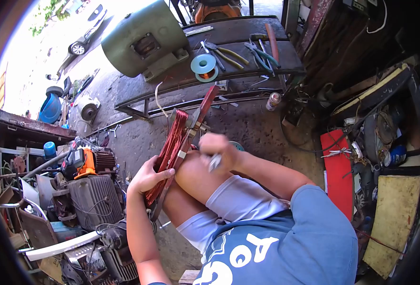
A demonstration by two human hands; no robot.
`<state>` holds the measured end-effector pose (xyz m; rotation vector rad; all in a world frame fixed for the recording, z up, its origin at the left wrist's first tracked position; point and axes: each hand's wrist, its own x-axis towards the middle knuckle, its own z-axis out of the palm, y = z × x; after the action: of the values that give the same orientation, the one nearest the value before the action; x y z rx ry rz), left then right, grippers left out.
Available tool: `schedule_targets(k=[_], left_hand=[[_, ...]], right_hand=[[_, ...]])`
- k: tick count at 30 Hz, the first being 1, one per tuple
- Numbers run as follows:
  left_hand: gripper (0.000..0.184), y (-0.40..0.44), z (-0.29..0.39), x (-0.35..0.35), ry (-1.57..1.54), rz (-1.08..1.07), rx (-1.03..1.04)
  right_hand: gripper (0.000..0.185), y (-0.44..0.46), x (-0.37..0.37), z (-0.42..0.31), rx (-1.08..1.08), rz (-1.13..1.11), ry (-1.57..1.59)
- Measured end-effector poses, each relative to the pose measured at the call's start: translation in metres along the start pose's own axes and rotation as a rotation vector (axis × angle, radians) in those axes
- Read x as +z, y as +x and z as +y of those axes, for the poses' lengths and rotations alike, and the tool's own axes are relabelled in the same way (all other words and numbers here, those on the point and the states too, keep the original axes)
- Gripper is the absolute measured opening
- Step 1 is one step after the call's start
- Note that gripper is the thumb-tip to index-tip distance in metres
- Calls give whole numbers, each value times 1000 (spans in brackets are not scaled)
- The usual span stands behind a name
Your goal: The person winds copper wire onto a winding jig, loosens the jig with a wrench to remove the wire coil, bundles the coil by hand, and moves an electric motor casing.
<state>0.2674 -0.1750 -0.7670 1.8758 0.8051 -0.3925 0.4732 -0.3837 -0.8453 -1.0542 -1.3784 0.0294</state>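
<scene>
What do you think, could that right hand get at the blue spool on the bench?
Probably yes, with a forward lean: the blue spool sits near the closest edge of the bench, its top uncovered. But the right hand seems to hold a blurred silvery object, which may need setting down first.

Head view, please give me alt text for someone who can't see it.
A seated person's left hand grips a copper coil on a long frame at the knees, the right hand blurred nearby. Ahead, a bench holds a green motor housing, pliers and a wire spool; motors and parts crowd the left.
</scene>
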Motion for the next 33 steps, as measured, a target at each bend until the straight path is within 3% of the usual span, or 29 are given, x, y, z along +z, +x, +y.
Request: schedule_targets(k=[1,3,6,10,19,21,23,27,29,30,33], left_hand=[[71,-2,1,1,-12,-8,18],[70,-4,3,-1,-36,-15,56],[71,-9,10,-4,-55,-35,44],[70,-8,8,2,-27,-16,48],[74,-6,11,-2,-38,-1,18],[71,-4,11,-4,-3,16,63],[62,-4,10,-2,38,28,114],[65,-3,9,0,17,28,98],[73,-1,10,0,22,37,123],[75,-1,12,-1,31,22,97],[80,-3,23,-2,7,2,78]], right_hand=[[23,3,-3,-4,-84,-269,-15],[26,-5,2,-17,-115,-315,-130],[28,-5,-5,-19,-88,-144,-44],[27,-3,-2,-16,-234,-361,-52],[23,-22,-21,-16,-39,-407,-194],[16,-3,-40,-3,186,-227,-329],[17,40,-62,36,332,143,-633],[33,91,-156,177,347,275,-998],[53,115,-178,205,647,20,-1190],[72,125,-187,214,835,-181,-1169],[80,123,-203,249,957,-449,-1248]])
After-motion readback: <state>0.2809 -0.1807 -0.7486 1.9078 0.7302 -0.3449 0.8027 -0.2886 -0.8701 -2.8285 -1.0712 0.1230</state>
